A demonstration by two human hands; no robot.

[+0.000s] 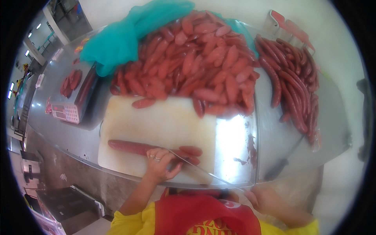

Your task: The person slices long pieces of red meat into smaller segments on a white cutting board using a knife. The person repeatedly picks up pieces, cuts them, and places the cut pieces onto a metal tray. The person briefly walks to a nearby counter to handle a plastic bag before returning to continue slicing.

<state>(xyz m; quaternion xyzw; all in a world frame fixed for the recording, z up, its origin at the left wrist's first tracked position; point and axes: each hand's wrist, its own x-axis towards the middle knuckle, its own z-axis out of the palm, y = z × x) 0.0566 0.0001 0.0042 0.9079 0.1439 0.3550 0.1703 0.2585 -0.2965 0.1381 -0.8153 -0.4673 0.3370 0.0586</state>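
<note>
My left hand [159, 164] rests on the near part of the white cutting board [164, 125], its grip pressed down over a long red sausage [129, 147] that lies left to right along the board's near edge. The fingers curl over the sausage, with a ring showing on one of them. Just right of that hand, short cut pieces [192, 150] lie on the board, touching the blade.

My right hand [264, 197] sits at the near right, just off the table's edge, its grip clenched around the handle of a long thin knife [199, 169]. The blade runs from that hand up and to the left, crossing the near right corner of the board and meeting the sausage beside my left fingers.

The board sits on a shiny steel table [235, 145]. Beyond it, on the far side, a large heap of short cut sausage pieces [196, 58] spreads out, with some spilling onto the board's far edge. A teal cloth [121, 35] lies behind the heap to the far left. On the right, well apart from the board, a pile of long dark uncut sausages [293, 86] lies on the table. To the far left stands a scale [68, 111] with a few sausages near it.
</note>
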